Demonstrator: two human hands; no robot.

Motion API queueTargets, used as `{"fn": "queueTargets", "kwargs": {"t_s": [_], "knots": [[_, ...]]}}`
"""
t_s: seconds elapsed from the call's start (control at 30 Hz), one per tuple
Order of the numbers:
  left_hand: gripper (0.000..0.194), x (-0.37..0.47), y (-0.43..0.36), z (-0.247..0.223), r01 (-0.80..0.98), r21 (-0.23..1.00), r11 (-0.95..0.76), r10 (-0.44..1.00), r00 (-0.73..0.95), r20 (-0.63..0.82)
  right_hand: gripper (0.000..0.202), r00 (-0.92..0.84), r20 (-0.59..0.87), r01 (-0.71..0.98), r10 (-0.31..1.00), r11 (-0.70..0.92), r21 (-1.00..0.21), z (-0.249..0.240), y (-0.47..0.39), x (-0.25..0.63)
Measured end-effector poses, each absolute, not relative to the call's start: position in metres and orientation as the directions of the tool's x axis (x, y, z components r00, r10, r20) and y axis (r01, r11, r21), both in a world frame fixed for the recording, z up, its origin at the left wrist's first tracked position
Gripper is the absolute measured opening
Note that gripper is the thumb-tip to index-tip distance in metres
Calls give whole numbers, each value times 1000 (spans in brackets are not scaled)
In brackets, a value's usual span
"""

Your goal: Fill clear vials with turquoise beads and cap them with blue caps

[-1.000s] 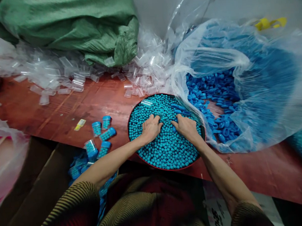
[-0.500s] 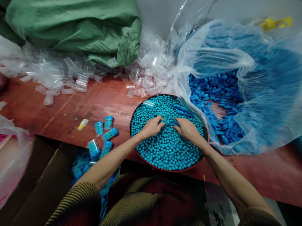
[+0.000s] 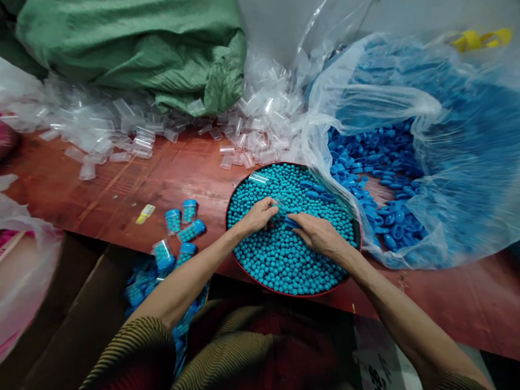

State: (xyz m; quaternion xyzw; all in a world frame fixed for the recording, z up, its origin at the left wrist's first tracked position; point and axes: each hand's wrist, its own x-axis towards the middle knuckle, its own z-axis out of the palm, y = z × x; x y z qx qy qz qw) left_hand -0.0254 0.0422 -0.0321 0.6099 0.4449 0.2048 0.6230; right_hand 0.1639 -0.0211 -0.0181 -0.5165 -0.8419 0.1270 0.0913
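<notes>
A round red-rimmed tray (image 3: 297,294) full of small turquoise balls (image 3: 289,263) stands on the reddish table. Over its middle, my left hand (image 3: 260,214) is closed round a small clear container (image 3: 280,207), seen only in part. Close beside it on the right, my right hand (image 3: 315,233) pinches a blue cap (image 3: 291,222) at the container's open side. A clear tube (image 3: 258,178) and several blue caps (image 3: 318,189) lie on the balls near the back of the tray.
Filled blue-capped jars (image 3: 173,220) lie left of the tray. An open plastic bag of blue caps (image 3: 399,223) is at the right. Clear tubes (image 3: 142,144) and a green sack (image 3: 141,45) fill the back. A yellow tag (image 3: 145,214) lies left.
My right hand has moved left with the blue cap, up to my left hand. My left hand has turned slightly and closed more. The whole view has shifted a little.
</notes>
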Motion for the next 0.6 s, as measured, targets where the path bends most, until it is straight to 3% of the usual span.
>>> {"fn": "queueTargets", "kwargs": {"t_s": [0.1,0.2,0.4,0.6], "knots": [[13,-27,40,-30,250,951,181,786,544,-293,34,-370,23,866,929,354,-354,-19,-22,174],[18,-25,37,-30,211,958,193,769,573,-282,36,-252,129,873,959,283,-398,-17,-20,176],[25,-22,33,-29,124,960,253,747,605,-275,36,-297,236,715,925,379,-587,-21,-18,163],[41,-16,20,-19,39,972,234,733,650,-202,28,-94,171,571,981,194,-798,-18,-19,163]]}}
